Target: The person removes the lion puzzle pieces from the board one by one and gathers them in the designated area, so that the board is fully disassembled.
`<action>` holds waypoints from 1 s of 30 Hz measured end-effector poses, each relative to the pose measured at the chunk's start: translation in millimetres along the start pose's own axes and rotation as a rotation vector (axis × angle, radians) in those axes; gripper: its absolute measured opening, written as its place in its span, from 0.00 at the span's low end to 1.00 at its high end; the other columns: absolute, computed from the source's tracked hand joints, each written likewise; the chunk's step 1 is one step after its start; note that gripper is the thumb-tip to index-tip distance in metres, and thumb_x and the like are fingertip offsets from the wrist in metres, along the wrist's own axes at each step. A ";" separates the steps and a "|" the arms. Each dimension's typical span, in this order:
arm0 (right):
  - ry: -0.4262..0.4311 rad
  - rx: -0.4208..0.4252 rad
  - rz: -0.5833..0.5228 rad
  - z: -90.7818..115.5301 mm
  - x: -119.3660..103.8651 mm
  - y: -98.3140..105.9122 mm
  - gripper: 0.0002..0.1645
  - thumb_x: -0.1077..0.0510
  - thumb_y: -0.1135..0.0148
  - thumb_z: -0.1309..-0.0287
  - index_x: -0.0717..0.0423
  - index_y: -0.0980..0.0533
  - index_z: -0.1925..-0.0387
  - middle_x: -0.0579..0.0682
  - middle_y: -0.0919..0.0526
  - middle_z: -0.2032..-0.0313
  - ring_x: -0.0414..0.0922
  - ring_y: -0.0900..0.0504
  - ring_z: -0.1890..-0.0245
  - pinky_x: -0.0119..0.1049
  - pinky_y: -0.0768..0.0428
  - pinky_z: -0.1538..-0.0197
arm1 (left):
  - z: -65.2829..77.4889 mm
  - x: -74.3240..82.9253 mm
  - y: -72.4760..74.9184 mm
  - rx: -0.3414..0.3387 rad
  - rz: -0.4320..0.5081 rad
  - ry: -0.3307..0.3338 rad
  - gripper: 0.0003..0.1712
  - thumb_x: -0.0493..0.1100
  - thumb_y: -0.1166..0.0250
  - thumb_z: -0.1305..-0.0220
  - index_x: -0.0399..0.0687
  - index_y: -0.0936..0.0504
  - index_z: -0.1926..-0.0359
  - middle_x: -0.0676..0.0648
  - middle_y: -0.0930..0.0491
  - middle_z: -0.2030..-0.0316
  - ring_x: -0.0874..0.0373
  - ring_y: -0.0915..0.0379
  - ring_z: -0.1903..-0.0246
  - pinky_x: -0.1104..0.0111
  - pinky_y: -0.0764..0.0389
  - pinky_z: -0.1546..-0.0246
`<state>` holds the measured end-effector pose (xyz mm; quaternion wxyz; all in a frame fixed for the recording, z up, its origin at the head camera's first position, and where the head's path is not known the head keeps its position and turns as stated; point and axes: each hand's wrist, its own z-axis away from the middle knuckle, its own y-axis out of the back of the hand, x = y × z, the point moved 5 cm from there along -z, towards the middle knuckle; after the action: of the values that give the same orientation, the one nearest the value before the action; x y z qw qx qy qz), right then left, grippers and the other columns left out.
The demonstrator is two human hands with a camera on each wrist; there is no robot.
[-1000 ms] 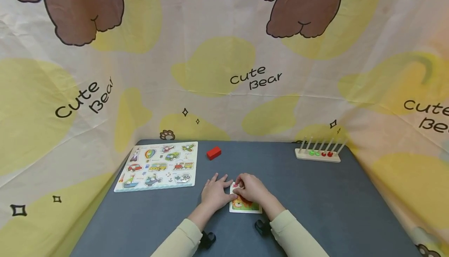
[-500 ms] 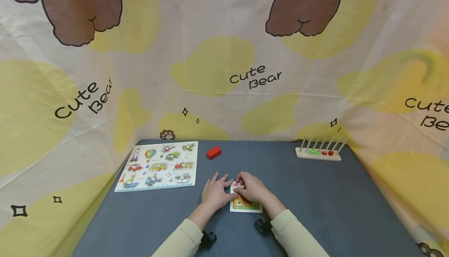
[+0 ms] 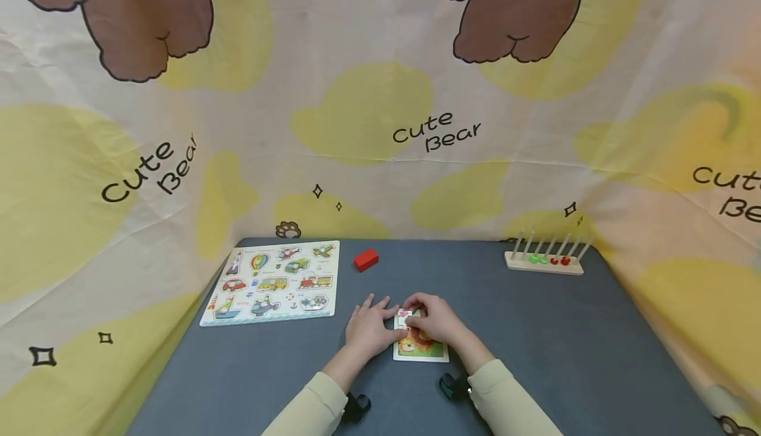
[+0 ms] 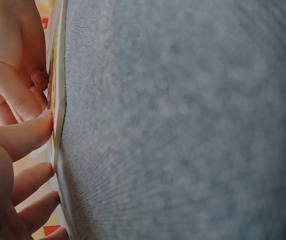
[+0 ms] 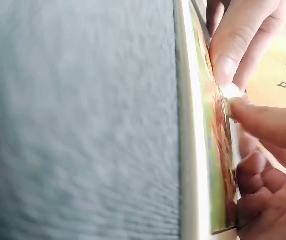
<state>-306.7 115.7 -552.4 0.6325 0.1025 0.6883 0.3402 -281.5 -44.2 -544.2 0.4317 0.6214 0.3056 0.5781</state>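
A small picture puzzle board (image 3: 423,351) with an orange animal on green lies flat in front of me. My left hand (image 3: 367,331) rests at its left edge with fingers spread, and in the left wrist view its thumb (image 4: 30,132) presses on the board. Over the upper part of the board, my right hand (image 3: 436,320) pinches a small white-and-pink puzzle piece (image 3: 404,319) at the upper left corner. Seen from the right wrist, the bright piece (image 5: 231,92) sits at the right thumb's tip, close to the left thumb. My right palm and curled fingers hide much of the board.
A larger vehicle picture board (image 3: 270,284) lies at the back left. Next to it is a red block (image 3: 365,260). A pegged wooden stand (image 3: 543,263) with green and red beads stands at the back right. Printed cloth (image 3: 368,112) hangs around the grey table (image 3: 535,343).
The right fingers have shifted slightly, and more of the white-and-pink piece shows beneath them. The left hand keeps its place on the board. The whole head view has moved a little.
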 end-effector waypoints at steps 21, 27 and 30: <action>-0.019 0.126 -0.148 1.7 -0.6 19.0 0.06 0.54 0.33 0.35 0.51 0.16 0.63 0.45 0.17 0.70 0.42 0.22 0.71 0.34 0.21 0.69 | 0.2 3.7 -1.4 0.002 -0.013 -0.013 0.37 0.64 0.26 0.47 0.59 0.18 0.37 0.47 0.27 0.31 0.41 0.45 0.24 0.42 0.42 0.27; -0.012 0.175 -0.152 -0.3 0.7 32.5 0.06 0.53 0.33 0.34 0.50 0.16 0.63 0.46 0.17 0.69 0.42 0.24 0.70 0.34 0.23 0.69 | 0.9 4.3 -1.6 -0.004 -0.010 -0.012 0.37 0.64 0.26 0.46 0.59 0.18 0.37 0.47 0.27 0.31 0.40 0.45 0.24 0.42 0.42 0.27; 0.002 0.195 -0.150 -1.3 -1.2 39.0 0.06 0.53 0.33 0.34 0.50 0.16 0.63 0.46 0.17 0.69 0.42 0.23 0.70 0.34 0.22 0.69 | 0.8 3.3 -0.9 -0.001 -0.019 -0.010 0.37 0.64 0.26 0.46 0.59 0.18 0.37 0.48 0.27 0.31 0.41 0.45 0.24 0.42 0.42 0.27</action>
<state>-319.0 143.7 -528.1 0.6424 0.1113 0.7246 0.2235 -280.1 -41.1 -543.5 0.4390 0.6211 0.3090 0.5711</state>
